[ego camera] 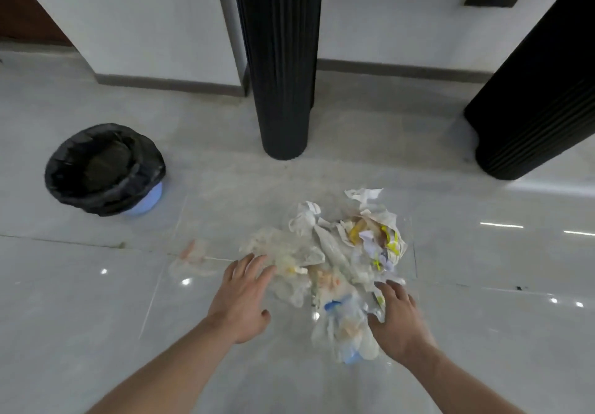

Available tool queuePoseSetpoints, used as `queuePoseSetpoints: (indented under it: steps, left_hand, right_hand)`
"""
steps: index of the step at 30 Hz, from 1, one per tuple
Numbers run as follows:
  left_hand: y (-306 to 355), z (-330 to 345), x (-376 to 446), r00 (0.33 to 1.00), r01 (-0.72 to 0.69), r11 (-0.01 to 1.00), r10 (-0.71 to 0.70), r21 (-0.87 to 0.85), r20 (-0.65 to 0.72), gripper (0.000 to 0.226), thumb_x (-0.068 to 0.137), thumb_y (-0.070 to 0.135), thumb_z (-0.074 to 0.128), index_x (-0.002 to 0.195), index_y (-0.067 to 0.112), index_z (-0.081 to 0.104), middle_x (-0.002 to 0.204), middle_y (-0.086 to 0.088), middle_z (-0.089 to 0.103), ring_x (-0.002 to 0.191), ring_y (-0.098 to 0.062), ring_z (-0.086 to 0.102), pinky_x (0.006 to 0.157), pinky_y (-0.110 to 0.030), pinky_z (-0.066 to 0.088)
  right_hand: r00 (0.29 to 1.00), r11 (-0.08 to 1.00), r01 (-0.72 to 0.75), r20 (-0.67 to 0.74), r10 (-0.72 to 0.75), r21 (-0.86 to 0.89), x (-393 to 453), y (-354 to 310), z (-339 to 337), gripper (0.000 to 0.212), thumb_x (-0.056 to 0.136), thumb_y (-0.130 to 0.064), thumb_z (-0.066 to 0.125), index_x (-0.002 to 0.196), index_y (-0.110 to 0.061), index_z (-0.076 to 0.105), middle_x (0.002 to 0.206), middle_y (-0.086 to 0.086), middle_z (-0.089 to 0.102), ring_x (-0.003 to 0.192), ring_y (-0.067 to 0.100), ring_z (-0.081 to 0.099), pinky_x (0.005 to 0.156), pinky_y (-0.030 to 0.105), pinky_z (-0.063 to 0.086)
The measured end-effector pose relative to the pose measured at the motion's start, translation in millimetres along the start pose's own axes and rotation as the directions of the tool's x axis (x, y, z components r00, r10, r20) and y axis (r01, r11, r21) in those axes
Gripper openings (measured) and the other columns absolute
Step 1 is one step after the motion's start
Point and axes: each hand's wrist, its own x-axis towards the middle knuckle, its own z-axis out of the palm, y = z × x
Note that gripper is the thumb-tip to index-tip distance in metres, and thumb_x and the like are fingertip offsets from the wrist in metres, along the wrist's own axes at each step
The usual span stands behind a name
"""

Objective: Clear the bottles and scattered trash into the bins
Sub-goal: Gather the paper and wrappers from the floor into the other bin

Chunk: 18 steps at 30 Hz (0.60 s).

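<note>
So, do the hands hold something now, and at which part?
Nothing is clearly held. Left hand lies spread at the trash pile's left edge; right hand presses its near right side.

The trash pile lies on the floor between my left hand and right hand, stretching beyond my fingertips. The bin stands far left, the pillar straight ahead.

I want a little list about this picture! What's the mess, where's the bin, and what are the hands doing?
mess: pile of crumpled plastic bags and paper on the floor
stray bit: clear wrapper left of the pile
bin: round bin with black liner, far left, apart from the pile
left hand: open, fingers at the pile's left edge
right hand: open, resting on the pile's right side
behind: black ribbed column
</note>
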Motion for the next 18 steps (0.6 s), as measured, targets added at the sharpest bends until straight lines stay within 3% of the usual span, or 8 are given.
queuePoseSetpoints:
  steps: [3,7,10,12,16,18]
  left_hand:
    - [3.4,52.5,46.2,0.991,-0.113,0.993,0.116,0.039,-0.063,0.099,0.072,0.051,0.063,0.157,0.028,0.017,0.165,-0.004,0.012,0.153,-0.030,0.006,0.125,-0.047,0.008]
    - [8.8,98.5,93.6,0.973,-0.192,0.975,0.204,0.115,-0.103,0.115,0.076,0.058,0.060,0.158,0.030,-0.015,0.165,0.001,-0.026,0.149,-0.027,-0.030,0.122,-0.050,-0.014]
    - [13.6,116.5,113.8,0.961,-0.235,0.954,0.257,0.188,-0.099,0.132,0.071,0.060,0.070,0.155,0.027,-0.027,0.157,-0.002,-0.042,0.143,-0.029,-0.042,0.119,-0.055,-0.020]
    - [14.7,129.4,122.3,0.963,-0.226,0.946,0.253,0.234,-0.095,0.138,0.071,0.063,0.073,0.153,0.023,-0.032,0.156,-0.006,-0.044,0.143,-0.031,-0.042,0.116,-0.058,-0.022]
    - [10.4,152.9,127.2,0.965,-0.218,0.940,0.247,0.262,-0.087,0.136,0.074,0.049,0.079,0.155,0.021,-0.027,0.165,-0.010,-0.024,0.148,-0.035,-0.030,0.113,-0.056,-0.028]
    - [9.2,156.5,124.8,0.951,-0.277,0.914,0.305,0.297,-0.052,0.131,0.081,0.044,0.076,0.152,0.023,-0.032,0.161,-0.010,-0.031,0.145,-0.034,-0.036,0.111,-0.054,-0.030]
  right_hand:
    - [0.998,1.000,-0.017,-0.063,0.016,-0.022,49.2,21.5,26.5,0.068,0.090,-0.034,0.058,0.152,-0.023,0.033,0.154,0.000,0.033,0.139,0.027,0.036,0.113,0.038,0.037]
    - [0.993,0.998,-0.016,-0.119,0.009,-0.060,106.2,29.6,44.4,0.070,0.087,-0.036,0.061,0.151,-0.025,0.033,0.150,0.001,0.037,0.133,0.029,0.041,0.107,0.039,0.041]
    - [0.987,0.997,0.005,-0.157,-0.017,-0.076,136.2,29.7,54.3,0.069,0.086,-0.038,0.063,0.149,-0.027,0.035,0.151,0.001,0.036,0.137,0.027,0.039,0.106,0.039,0.043]
    - [0.982,0.998,0.020,-0.186,-0.032,-0.065,150.7,29.7,61.1,0.067,0.086,-0.039,0.064,0.146,-0.029,0.038,0.150,-0.001,0.036,0.138,0.025,0.038,0.104,0.039,0.045]
    - [0.973,0.986,0.089,-0.197,-0.116,-0.141,170.1,31.6,73.3,0.058,0.087,-0.041,0.065,0.139,-0.028,0.043,0.138,-0.004,0.045,0.131,0.020,0.044,0.104,0.034,0.044]
    - [0.971,0.976,0.119,-0.185,-0.153,-0.182,175.8,31.5,77.9,0.053,0.086,-0.041,0.065,0.134,-0.030,0.044,0.133,-0.006,0.048,0.125,0.019,0.048,0.102,0.033,0.045]
